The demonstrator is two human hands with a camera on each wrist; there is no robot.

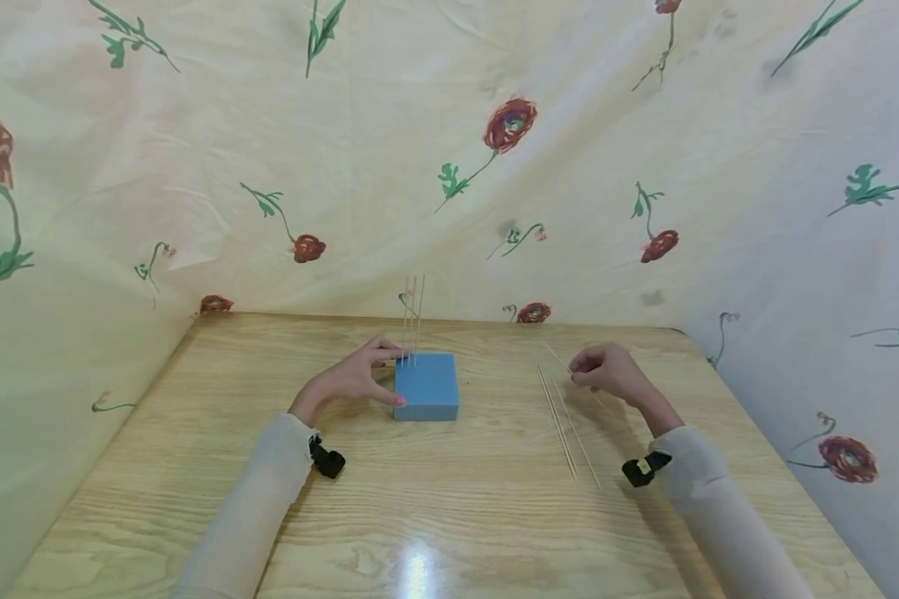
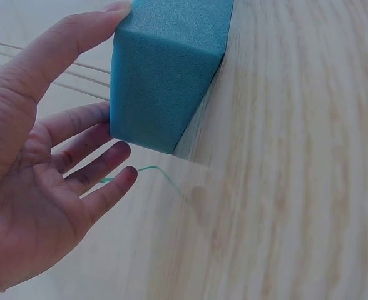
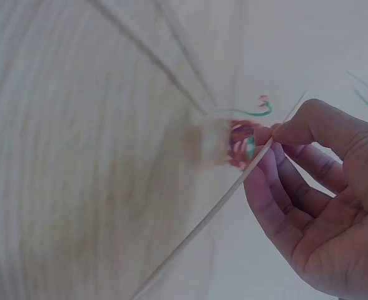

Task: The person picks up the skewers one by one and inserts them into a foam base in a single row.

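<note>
A blue foam block (image 1: 426, 380) rests on the wooden table, with three thin wooden skewers (image 1: 415, 320) standing upright near its far left corner. My left hand (image 1: 354, 374) steadies the block from its left side, thumb at the near corner and fingers toward the far one. In the left wrist view, the thumb and index fingertip touch the foam block (image 2: 162, 81) while the other fingers are spread loosely. My right hand (image 1: 607, 372) is raised over the table's right side. Between thumb and fingertips it pinches a single slanting wooden skewer (image 3: 212, 212).
Several loose skewers (image 1: 557, 422) lie on the table (image 1: 419, 507) between the block and my right hand. A flower-printed cloth (image 1: 389, 166) hangs behind the table and along both sides.
</note>
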